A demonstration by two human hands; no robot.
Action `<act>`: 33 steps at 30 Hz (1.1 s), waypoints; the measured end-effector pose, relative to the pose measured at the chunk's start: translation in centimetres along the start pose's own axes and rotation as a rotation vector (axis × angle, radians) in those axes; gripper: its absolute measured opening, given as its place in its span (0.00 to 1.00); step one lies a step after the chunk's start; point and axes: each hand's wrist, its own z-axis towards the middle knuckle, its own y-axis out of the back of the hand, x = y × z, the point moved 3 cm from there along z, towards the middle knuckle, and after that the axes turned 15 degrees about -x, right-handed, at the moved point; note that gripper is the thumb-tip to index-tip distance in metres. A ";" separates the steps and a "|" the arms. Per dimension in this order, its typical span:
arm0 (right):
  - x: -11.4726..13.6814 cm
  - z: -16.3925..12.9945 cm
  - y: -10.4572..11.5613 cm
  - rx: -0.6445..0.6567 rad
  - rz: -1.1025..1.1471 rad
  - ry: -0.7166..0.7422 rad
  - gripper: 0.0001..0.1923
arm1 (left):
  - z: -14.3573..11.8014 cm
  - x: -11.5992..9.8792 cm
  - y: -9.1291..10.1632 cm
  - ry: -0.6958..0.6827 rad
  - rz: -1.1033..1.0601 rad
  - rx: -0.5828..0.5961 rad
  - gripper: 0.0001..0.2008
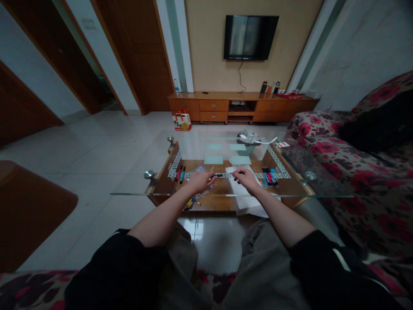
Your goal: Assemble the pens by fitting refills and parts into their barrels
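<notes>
Head view: a dark pen (220, 175) is pinched at its two ends between the closed fingers of the left hand (200, 181) and the right hand (245, 178), just above the glass surface (322, 189). Should either pinch loosen, the pen could be dropped onto the white paper (240, 202) beneath the right fingers and rolled toward the loose pens (269, 176) just beyond them.

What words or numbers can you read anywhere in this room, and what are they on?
None can be read.
Gift bag on the floor: printing too small and blurred.
Small card on the glass table: red mark, unreadable.
Pens right of the right hand: lettering too tiny.
Pen at the left hand: nothing legible.
</notes>
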 end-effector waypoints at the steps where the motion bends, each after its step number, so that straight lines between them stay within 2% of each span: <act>1: -0.3 0.4 0.4 -0.031 -0.009 0.011 0.12 | 0.0 0.1 0.0 0.005 -0.001 0.001 0.25; 7: -2.6 2.4 2.4 -0.113 -0.191 0.171 0.08 | -0.1 0.4 -0.2 -0.013 -0.027 -0.025 0.25; 14: -3.0 3.1 3.3 -0.067 -0.440 0.372 0.05 | -0.1 0.5 -0.4 -0.018 0.002 -0.021 0.26; 22: -2.7 2.7 2.5 0.044 -0.627 0.469 0.08 | 0.0 0.5 -0.8 -0.013 -0.019 -0.012 0.26; 33: -3.2 2.5 0.3 0.110 -0.676 0.564 0.12 | -0.1 0.0 -0.6 -0.027 -0.001 0.011 0.26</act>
